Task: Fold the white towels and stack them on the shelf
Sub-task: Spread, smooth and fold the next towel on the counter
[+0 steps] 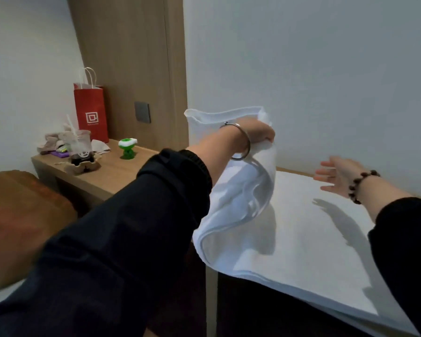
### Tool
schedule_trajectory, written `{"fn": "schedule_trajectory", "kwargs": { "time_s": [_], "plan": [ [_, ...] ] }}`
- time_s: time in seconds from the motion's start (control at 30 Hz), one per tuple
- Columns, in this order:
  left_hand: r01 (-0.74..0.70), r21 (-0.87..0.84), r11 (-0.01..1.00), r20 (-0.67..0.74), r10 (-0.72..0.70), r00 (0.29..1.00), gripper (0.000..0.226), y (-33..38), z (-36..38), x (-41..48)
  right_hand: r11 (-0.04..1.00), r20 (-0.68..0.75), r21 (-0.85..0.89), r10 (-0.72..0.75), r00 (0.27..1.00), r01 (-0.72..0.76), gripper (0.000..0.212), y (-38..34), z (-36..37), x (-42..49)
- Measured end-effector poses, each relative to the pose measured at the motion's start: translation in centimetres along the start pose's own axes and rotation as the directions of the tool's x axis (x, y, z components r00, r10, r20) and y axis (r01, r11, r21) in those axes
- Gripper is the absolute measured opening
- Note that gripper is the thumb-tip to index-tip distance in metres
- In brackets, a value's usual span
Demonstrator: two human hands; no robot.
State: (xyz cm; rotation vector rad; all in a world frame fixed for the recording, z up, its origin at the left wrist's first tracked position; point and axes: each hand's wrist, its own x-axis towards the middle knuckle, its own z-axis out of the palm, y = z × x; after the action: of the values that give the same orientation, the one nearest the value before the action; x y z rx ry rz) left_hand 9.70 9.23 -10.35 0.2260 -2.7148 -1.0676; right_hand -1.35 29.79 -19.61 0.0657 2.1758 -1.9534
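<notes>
The left hand (258, 135) has its grip closed on a raised white towel (241, 198), fingers hidden in cloth; the right hand (336, 176) hovers spread open, sleeve cut off.

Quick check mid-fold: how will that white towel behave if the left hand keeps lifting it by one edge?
Probably floppy: the white towel sags in soft folds below the left hand. Likely light, since one hand's pinch holds it up. Its lower part drapes over the surface edge, so it may drag or slide; the open right hand could steady it.
</notes>
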Motion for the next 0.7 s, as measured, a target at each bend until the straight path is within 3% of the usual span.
{"fn": "schedule_trajectory", "kwargs": {
  "time_s": [0.1, 0.17, 0.2, 0.27, 0.33, 0.4, 0.43, 0.53, 0.7],
  "plan": [
    [-0.074, -0.230, 0.970, 0.221, 0.126, 0.967, 0.012, 4.3, 6.4, -0.5, 0.998, -0.145, 0.036, 0.050, 0.988, -0.046, 0.037, 0.8, -7.3, 0.0],
    [0.077, -0.428, 0.901, 0.467, 0.147, 0.872, 0.020, 5.1, 9.4, -1.5, 0.993, -0.175, 0.037, 0.119, 0.977, -0.114, 0.042, 2.4, -10.4, 0.0],
    [0.139, -0.441, 0.886, 0.528, 0.132, 0.839, 0.027, 4.7, 10.6, -1.6, 0.987, -0.174, 0.031, 0.161, 0.971, -0.158, 0.043, 3.4, -11.3, 0.1],
    [0.079, -0.285, 0.955, 0.527, 0.087, 0.845, 0.029, 3.5, 12.0, -1.5, 0.971, -0.157, 0.011, 0.237, 0.959, -0.239, 0.046, 5.0, -12.2, 0.3],
    [-0.137, 0.092, 0.986, 0.473, 0.078, 0.878, 0.022, 2.0, 12.7, -1.2, 0.955, -0.130, -0.049, 0.283, 0.950, -0.291, 0.056, 5.9, -11.7, 0.5],
    [-0.271, 0.426, 0.863, 0.437, 0.066, 0.897, 0.033, 0.0, 13.8, -1.3, 0.937, -0.084, -0.162, 0.300, 0.950, -0.310, 0.062, 6.1, -10.4, 0.5],
    [-0.273, 0.492, 0.826, 0.439, 0.035, 0.898, 0.041, -1.2, 14.5, -1.5, 0.916, -0.069, -0.261, 0.298, 0.952, -0.305, 0.062, 6.0, -9.7, 0.5],
    [-0.289, 0.530, 0.797, 0.468, 0.009, 0.883, 0.054, -5.2, 16.2, -2.1, 0.763, -0.106, -0.596, 0.233, 0.967, -0.250, 0.056, 5.7, -7.9, 0.4],
    [-0.287, 0.538, 0.793, 0.478, -0.006, 0.878, 0.058, -9.8, 14.9, -0.9, 0.789, -0.031, -0.552, 0.303, 0.953, -0.269, 0.063, 5.7, -4.6, 0.0]
  ]
}}
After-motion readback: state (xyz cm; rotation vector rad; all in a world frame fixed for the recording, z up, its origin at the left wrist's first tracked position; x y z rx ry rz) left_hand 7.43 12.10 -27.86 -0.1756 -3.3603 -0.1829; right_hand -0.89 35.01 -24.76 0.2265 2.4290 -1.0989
